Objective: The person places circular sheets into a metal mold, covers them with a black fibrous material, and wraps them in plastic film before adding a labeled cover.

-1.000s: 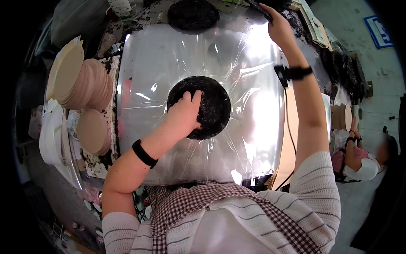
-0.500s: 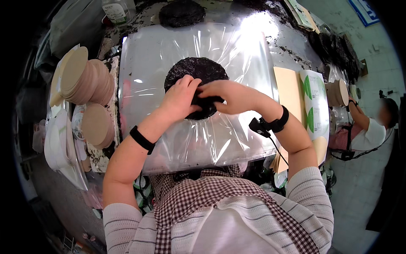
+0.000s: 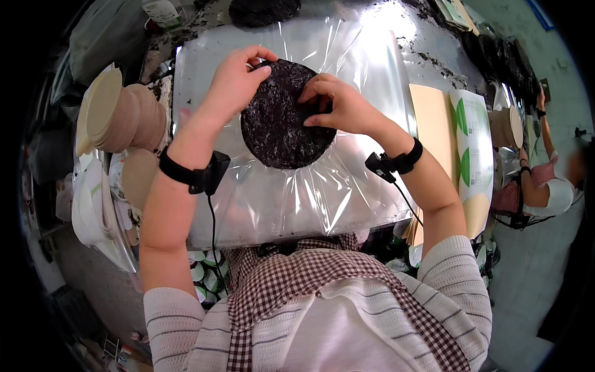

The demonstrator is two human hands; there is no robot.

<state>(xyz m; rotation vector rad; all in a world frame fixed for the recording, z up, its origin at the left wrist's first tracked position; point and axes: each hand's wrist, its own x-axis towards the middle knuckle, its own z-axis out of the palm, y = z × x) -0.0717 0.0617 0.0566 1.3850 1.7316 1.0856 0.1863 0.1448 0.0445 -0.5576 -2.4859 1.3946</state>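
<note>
A round, flat black cake [image 3: 282, 133], rough and fibrous like dried seaweed, lies on clear plastic film [image 3: 207, 180] spread over the table. My left hand [image 3: 238, 77] is at its far left rim, with thumb and bent fingertips pinched about the edge. Over the right part of the cake is my right hand [image 3: 341, 105]. Its fingers are curled and its thumb stands apart from them, with black surface showing in the gap. Nothing can be made out between those fingertips.
Stacked round brown cards [image 3: 133, 118] stand at the left. Another black cake [image 3: 263, 12] lies at the far edge. Tan sheets [image 3: 431, 133] and a white-green printed sheet [image 3: 474, 142] lie at the right. A person [image 3: 548, 186] works farther right, near piled black cakes [image 3: 502, 65].
My left hand has moved away and left, from the cake's middle to its far left rim. The right hand has shifted slightly away from me. More of the cake's top now shows.
</note>
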